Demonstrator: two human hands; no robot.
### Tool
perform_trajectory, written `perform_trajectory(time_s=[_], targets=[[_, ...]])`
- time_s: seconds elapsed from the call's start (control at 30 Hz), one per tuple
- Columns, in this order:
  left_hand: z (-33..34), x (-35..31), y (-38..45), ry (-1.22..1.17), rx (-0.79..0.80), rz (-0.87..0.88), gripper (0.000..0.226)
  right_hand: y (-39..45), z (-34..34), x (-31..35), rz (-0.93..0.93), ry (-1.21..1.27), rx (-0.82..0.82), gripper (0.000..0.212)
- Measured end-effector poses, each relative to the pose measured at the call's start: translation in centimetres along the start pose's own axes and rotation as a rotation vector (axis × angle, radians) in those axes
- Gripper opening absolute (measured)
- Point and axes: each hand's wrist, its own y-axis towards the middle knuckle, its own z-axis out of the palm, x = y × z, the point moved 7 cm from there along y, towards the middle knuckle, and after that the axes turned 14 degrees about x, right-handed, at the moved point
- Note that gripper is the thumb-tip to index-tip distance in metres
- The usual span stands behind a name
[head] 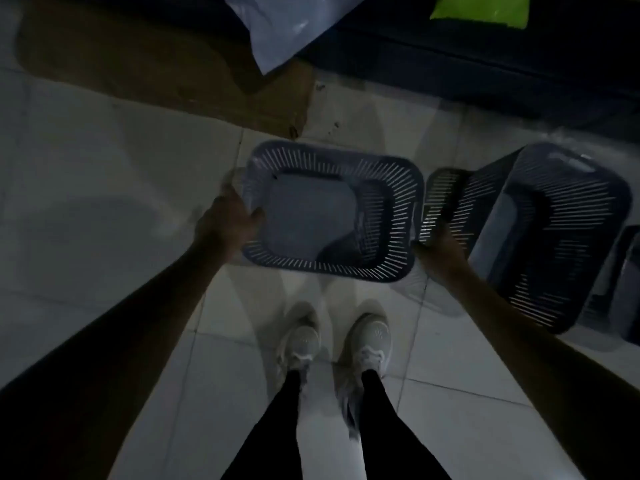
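1. The person stands on a pale tiled floor (114, 188) in dim light, both bare arms stretched down and forward.
2. A grey-blue slotted basket (398, 202) sits between the two hands, in front of the light shoes (369, 344), its open mouth facing up. Nothing lies inside it.
3. The left hand (228, 220) grips the basket's left rim. The thumb hooks over the edge into the inside and the fingers wrap the outer wall.
4. The right hand (438, 247) is at the basket's right rim, with the thumb touching the near right corner. Its fingers are lost in blur and shadow, so I cannot tell whether they hold the rim.
5. Just beside that hand, on the right, a second slotted basket (571, 209) of the same colour lies tipped over on the floor, its mouth turned towards the person.
6. Beyond the held basket a flat sheet of brown cardboard (166, 64) lies on the tiles.
7. A pale plastic bag (287, 32) overlaps the cardboard's far edge.
8. A bright green patch (481, 10) shows at the top right on something dark.
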Motion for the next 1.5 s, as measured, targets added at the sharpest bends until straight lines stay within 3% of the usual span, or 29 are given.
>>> perform_trajectory(time_s=[0.17,0.33,0.53,0.77,0.9,1.03,1.2,1.27,1.37,1.43,1.5], targets=[[4.0,3.2,2.9,-0.100,0.095,0.024,0.060,3.1,4.5,-3.5,-0.092,0.286,0.067,0.062],[4.1,4.3,2.3,0.073,-0.081,0.097,0.049,2.3,4.9,-6.0,-0.061,0.311,-0.049,0.065],[5.1,5.6,-1.3,-0.029,-0.090,0.167,0.047,-5.7,6.8,-5.1,-0.176,0.338,-0.147,0.062],[7.8,5.9,-4.1,0.047,-0.040,0.234,0.053,-11.5,10.0,-9.6,0.031,0.314,-0.149,0.071],[10.6,7.4,-4.0,-0.079,-0.002,0.116,0.036,-11.6,10.9,-11.3,0.013,0.321,-0.199,0.070],[12.3,7.4,-3.8,-0.062,-0.018,0.235,0.030,-10.8,11.6,-13.1,0.068,0.337,-0.199,0.069],[11.7,6.4,-3.7,0.066,-0.042,0.156,0.034,-10.3,10.7,-13.9,0.077,0.370,-0.148,0.077],[11.2,5.0,-4.0,0.154,-0.070,0.106,0.043,-10.3,9.8,-14.9,0.137,0.557,-0.107,0.080],[10.3,0.8,-4.4,0.224,-0.110,0.165,0.061,-11.3,6.9,-17.1,0.288,0.954,-0.204,0.068],[9.8,-2.5,-4.6,0.339,-0.165,0.198,0.065,-11.7,4.1,-17.8,0.285,1.063,-0.217,0.055],[9.6,-6.1,-4.9,0.477,-0.223,0.255,0.068,-11.9,1.6,-18.8,0.275,1.239,-0.299,0.059]])
